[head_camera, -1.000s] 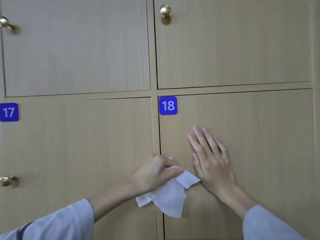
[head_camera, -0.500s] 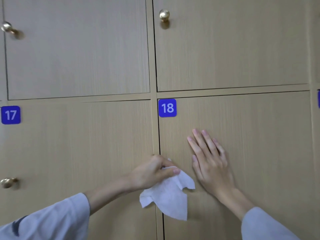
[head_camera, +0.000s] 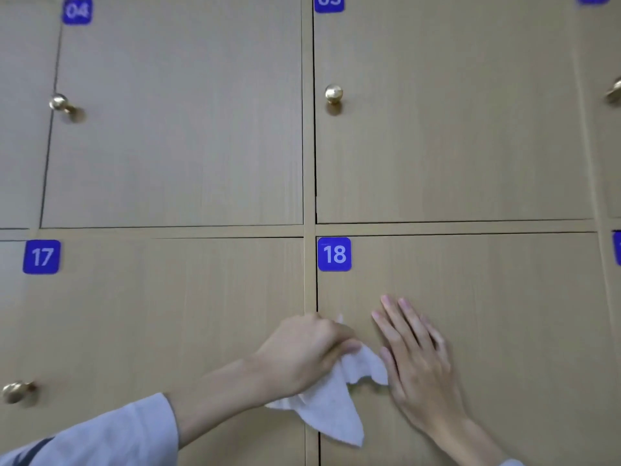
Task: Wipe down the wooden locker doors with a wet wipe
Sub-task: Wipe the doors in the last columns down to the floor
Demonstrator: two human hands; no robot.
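The left hand (head_camera: 304, 351) has its fingers curled round a white wet wipe (head_camera: 331, 401), pinching the upper part of it against the left edge of the locker door numbered 18 (head_camera: 470, 331), right by the vertical gap that separates it from the door numbered 17 (head_camera: 161, 314). The loose rest of the wipe hangs down below the fist in a crumpled, pointed flap that crosses the gap between the two doors. The right hand (head_camera: 416, 361) lies flat on door 18 just beside the wipe, palm to the wood, fingers straight and close together, pointing up and to the left; one corner of the wipe touches its thumb side. Blue number plates, 17 (head_camera: 41, 256) and 18 (head_camera: 334, 254), sit in the top left corners of the lower doors. Above them are two more wooden doors with blue plates, partly cut off and blurred, each with a round brass knob (head_camera: 333, 94). Another brass knob (head_camera: 16, 391) shows at the far left edge, beside door 17. Both forearms wear pale blue-grey sleeves (head_camera: 111, 432)
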